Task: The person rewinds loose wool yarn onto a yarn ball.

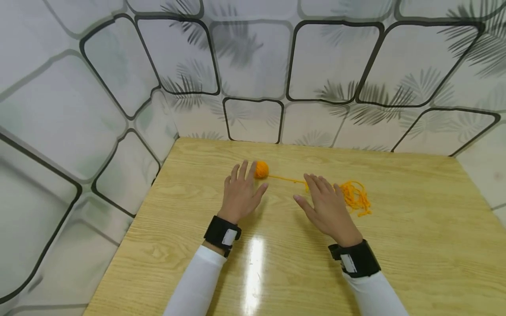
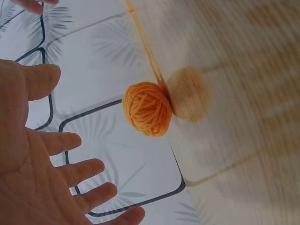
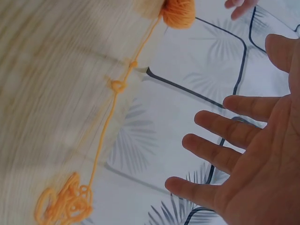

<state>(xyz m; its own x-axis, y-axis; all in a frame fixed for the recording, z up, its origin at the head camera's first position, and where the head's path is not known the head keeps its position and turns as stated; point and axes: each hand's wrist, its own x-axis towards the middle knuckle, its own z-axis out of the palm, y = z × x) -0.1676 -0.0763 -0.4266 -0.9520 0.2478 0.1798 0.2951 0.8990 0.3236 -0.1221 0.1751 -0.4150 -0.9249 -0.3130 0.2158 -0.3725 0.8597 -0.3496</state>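
Hovering on either side of an orange strand, two bare hands hold nothing

Closest to me, white sleeves (image 1: 197,283) reach in over the pale wooden table (image 1: 427,245), and each wrist wears a black strap (image 1: 215,230), presumably there to carry a camera. Past the straps, the left hand (image 1: 239,195) hangs palm down over the wood, its fingers fanned apart and its thumb well out to the side. The right hand (image 1: 328,210) hangs likewise; from above its fingers look nearly together, but from the wrist I see gaps between them. Neither hand pinches anything, which leaves the yarn lying under its own weight.

Just beyond the right hand, on its outer side, sits a loose heap (image 1: 356,196) of yarn, its loops slack, so I judge nothing is pulling on it. From there the strand (image 1: 286,178) runs leftward, almost straight, past a small knot (image 3: 118,86) to the wound ball (image 1: 262,170). That ball rests near the left fingertips but apart from them, and probably steadies its end of the line. Farthest off, the wall covering (image 1: 253,118), all dark outlines and grey fronds, stands behind the table's back edge
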